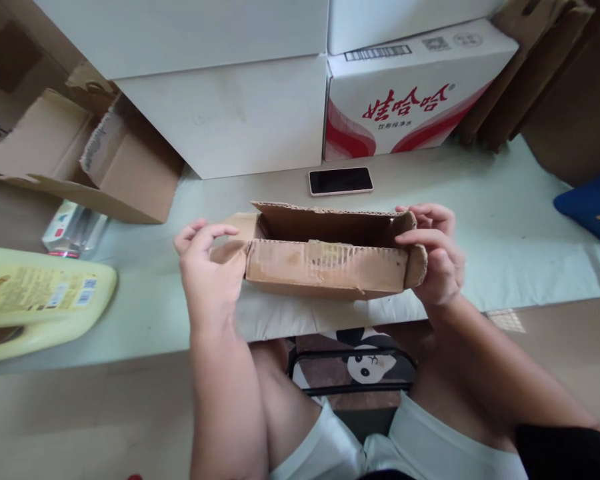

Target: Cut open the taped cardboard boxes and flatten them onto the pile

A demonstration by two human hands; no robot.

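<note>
A small brown cardboard box [325, 270] stands at the table's front edge, its top uncovered and its inside dark. On its left end, my left hand [207, 260] grips a folded-out side flap between thumb and fingers. At the other end, my right hand [437, 250] has its fingers wrapped around the right side flap, with fingertips at the rim. The box's long back flap leans upward, and a strip of worn tape crosses the front top edge. Behind the box a phone [341, 181] lies flat with a dark screen.
White cartons [230, 113] and a white carton with red lettering [410, 100] line the back of the table [520, 247]. To the left are an opened cardboard box [140, 160], a clear bottle [75, 230] and a yellow jug [45, 300]. A blue object [593, 207] sits far right.
</note>
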